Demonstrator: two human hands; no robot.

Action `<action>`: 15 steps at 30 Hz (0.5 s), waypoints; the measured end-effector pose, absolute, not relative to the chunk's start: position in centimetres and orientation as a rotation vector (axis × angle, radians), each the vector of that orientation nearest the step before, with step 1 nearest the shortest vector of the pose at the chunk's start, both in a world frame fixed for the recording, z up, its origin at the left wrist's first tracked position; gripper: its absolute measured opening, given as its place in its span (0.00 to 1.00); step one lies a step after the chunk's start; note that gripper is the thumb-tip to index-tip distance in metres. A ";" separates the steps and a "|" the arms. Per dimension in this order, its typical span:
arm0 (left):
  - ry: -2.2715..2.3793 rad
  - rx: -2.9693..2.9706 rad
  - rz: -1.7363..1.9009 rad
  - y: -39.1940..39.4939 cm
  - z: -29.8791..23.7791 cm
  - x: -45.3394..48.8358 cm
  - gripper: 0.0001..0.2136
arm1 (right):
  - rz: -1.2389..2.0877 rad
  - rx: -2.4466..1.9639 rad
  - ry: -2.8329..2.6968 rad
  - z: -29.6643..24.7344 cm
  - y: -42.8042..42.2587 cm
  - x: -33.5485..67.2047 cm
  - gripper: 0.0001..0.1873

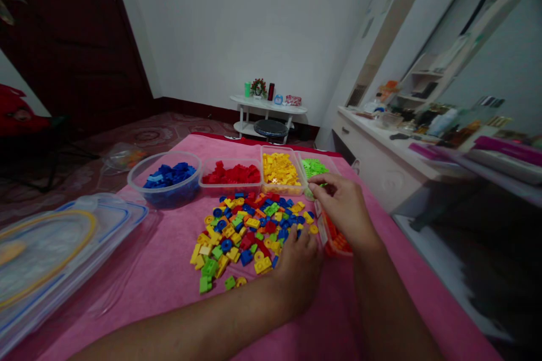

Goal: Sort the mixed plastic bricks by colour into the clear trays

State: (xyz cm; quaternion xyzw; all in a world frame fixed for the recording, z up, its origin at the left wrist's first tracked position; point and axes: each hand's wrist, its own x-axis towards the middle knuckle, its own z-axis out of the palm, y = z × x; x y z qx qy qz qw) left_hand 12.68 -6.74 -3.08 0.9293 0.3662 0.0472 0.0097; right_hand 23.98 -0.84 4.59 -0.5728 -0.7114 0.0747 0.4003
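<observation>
A pile of mixed toy building bricks (237, 225) in yellow, blue, red and green lies on the pink cloth. At the pile's right edge is my left hand (301, 271), its fingers curled down among the bricks. What it grips, if anything, is hidden. My right hand (345, 206) hangs over the near edge of the box of green bricks (314, 167), thumb and fingers drawn together. Whatever sits between those fingertips cannot be made out. Under my right wrist, a box of orange-red bricks (336, 237) is partly covered.
Behind the pile stand a round tub of blue bricks (169, 176), a box of red bricks (231, 174) and a box of yellow bricks (280, 169). Stacked clear lids (63, 248) lie at the left. A cluttered white dresser (381, 146) flanks the right side.
</observation>
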 end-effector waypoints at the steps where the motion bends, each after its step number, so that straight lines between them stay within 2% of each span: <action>1: 1.202 2.871 0.108 -6.6 -2.9 12.5 0.21 | 0.194 -1.443 -1.790 4.6 -0.8 24.2 0.09; 7: 1.381 2.831 0.000 -5.1 -0.5 10.4 0.23 | 0.212 -1.421 -1.715 5.0 -0.7 24.8 0.10; 12: 1.315 2.853 0.455 -1.9 0.0 11.8 0.23 | 0.223 -1.370 -1.702 5.4 -1.1 24.8 0.10; 15: 1.249 2.796 0.483 0.4 -1.6 13.5 0.26 | 0.233 -1.354 -1.695 5.6 -1.3 25.1 0.10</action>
